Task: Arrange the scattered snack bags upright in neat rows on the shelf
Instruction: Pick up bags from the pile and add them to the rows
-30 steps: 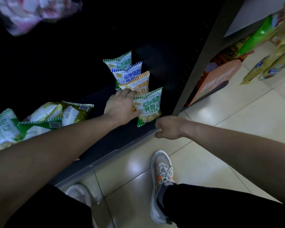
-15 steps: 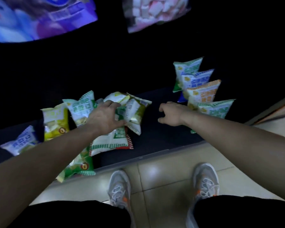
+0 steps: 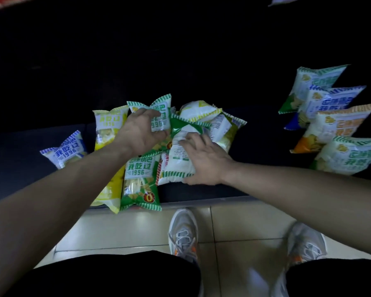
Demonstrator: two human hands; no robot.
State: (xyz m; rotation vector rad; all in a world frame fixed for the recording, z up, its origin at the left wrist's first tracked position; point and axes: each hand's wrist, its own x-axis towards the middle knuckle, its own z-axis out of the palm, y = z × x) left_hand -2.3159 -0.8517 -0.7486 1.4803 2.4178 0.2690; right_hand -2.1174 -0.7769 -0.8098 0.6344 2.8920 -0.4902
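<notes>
While lengthwise rearward, white bag [image 3: 176, 166] in right hand [image 3: 204, 159]; left hand [image 3: 137, 133] around green bag [image 3: 161, 113].

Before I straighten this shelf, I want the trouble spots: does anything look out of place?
Yes. The middle pile is jumbled: bags lie flat, overlapping at odd angles. The white bag under the right hand shows its back. A green bag and a yellow bag overhang the shelf edge. The row at right looks orderly.
</notes>
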